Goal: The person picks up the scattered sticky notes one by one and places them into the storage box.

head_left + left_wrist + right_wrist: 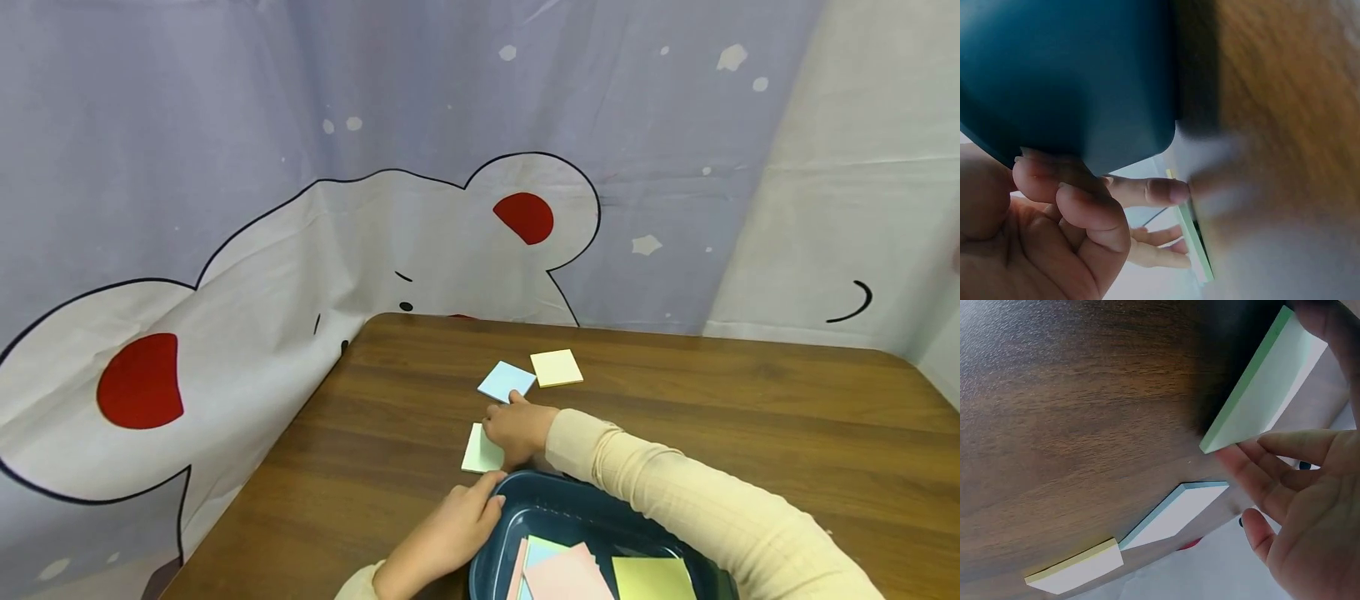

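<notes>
My right hand [522, 432] grips a light green sticky note pad [478, 452], its thumb at one edge and fingertips at the opposite one in the right wrist view. That pad [1263, 394] tilts over the wood, a dark shadow beside it. Just beyond the hand lies a light blue sticky note pad [504, 378], with a pale yellow pad [556, 367] at its corner. My left hand [446, 527] holds the near-left corner of a dark blue plastic basin [558, 497], fingers curled at its rim. Inside the basin are pink pads [567, 575] and a yellow-green pad [654, 577].
The wooden table [360, 433] extends left and right of the basin. A patterned cloth [420, 92] hangs along its back and left edges. My right sleeve [697, 500] crosses above the basin's far side.
</notes>
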A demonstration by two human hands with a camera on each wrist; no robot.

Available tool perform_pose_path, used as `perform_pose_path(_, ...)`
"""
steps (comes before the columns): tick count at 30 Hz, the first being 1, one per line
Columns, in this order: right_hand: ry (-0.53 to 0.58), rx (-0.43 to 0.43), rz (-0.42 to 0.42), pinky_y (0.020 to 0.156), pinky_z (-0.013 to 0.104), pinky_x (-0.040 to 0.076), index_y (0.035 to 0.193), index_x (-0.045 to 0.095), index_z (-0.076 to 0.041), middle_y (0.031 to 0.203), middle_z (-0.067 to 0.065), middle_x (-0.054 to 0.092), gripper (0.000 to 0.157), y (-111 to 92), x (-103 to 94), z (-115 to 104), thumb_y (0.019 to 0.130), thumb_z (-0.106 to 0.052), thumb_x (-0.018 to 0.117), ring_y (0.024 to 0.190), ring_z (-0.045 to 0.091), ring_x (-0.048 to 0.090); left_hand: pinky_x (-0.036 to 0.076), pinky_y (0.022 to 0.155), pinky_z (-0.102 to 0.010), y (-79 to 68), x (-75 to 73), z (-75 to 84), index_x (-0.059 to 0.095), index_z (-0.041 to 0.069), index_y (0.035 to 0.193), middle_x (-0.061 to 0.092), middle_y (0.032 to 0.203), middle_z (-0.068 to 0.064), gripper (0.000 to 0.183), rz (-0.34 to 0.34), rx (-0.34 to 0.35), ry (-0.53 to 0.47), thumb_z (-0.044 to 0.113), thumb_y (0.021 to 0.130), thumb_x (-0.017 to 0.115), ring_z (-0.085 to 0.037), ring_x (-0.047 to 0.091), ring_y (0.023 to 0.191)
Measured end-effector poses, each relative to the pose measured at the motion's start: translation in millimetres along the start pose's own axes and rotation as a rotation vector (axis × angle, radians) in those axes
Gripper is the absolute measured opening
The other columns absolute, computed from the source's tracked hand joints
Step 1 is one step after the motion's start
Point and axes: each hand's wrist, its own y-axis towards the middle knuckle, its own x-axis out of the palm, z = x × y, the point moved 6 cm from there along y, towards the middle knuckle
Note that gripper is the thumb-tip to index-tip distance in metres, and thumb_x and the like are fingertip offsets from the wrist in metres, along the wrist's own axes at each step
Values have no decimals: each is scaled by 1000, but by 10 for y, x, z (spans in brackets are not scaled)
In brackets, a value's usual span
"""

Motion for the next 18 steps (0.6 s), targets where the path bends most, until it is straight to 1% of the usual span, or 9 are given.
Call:
perform_pose_path(2, -31, -2, 19, 77, 32, 29, 109, 63, -13, 99, -3, 55, 63, -7, -10, 18, 63, -54, 73, 83, 9, 52, 48, 68, -30, 2, -4, 4, 49, 8, 122, 65, 94, -10, 30, 10, 7, 9, 22, 96, 42, -12, 61, 83)
perform_pose_path(4, -50, -7, 27, 76, 33, 29, 108, 63, -13, 99, -3, 54, 64, -21, -23, 41, 62, -56, 73, 84, 10, 52, 47, 64, -28, 3, -1, 2, 49, 8, 121, 64, 82, -6, 29, 6, 3, -3, 22, 96, 42, -10, 60, 75)
perform_pose_path(6, -63, -12, 34, 75, 33, 29, 109, 63, -13, 101, -3, 54, 65, -38, -41, 69, 62, -57, 72, 86, 10, 51, 44, 59, -26, 5, 4, 1, 49, 8, 120, 59, 69, -2, 29, 0, -3, -18, 22, 96, 42, -8, 56, 65)
perform_pose_path(9, -43, -15, 46, 73, 32, 28, 111, 61, -12, 102, -2, 54, 67, -68, -78, 120, 61, -56, 72, 85, 10, 51, 42, 57, -25, 6, 6, 1, 48, 8, 120, 53, 64, 2, 29, -6, -9, -28, 22, 96, 42, -6, 53, 61)
perform_pose_path(11, -15, -14, 62, 72, 32, 27, 111, 60, -11, 100, -2, 53, 67, -95, -109, 156, 61, -54, 73, 80, 10, 51, 43, 58, -26, 4, 2, 6, 49, 8, 120, 58, 69, -1, 28, 1, -5, -12, 22, 96, 42, -8, 56, 66)
perform_pose_path(14, 25, -8, 78, 74, 32, 28, 113, 59, -10, 99, -1, 53, 66, -155, -160, 208, 62, -50, 74, 78, 10, 50, 45, 62, -28, 0, 0, 11, 49, 9, 120, 62, 78, -3, 28, 4, 0, 6, 22, 96, 42, -11, 59, 74)
perform_pose_path(18, 76, -6, 89, 77, 34, 29, 116, 58, -9, 96, -2, 52, 68, -250, -225, 272, 63, -48, 74, 79, 10, 47, 46, 63, -28, -8, -2, 7, 49, 11, 120, 63, 80, -3, 27, 3, 1, 3, 21, 96, 41, -10, 58, 74)
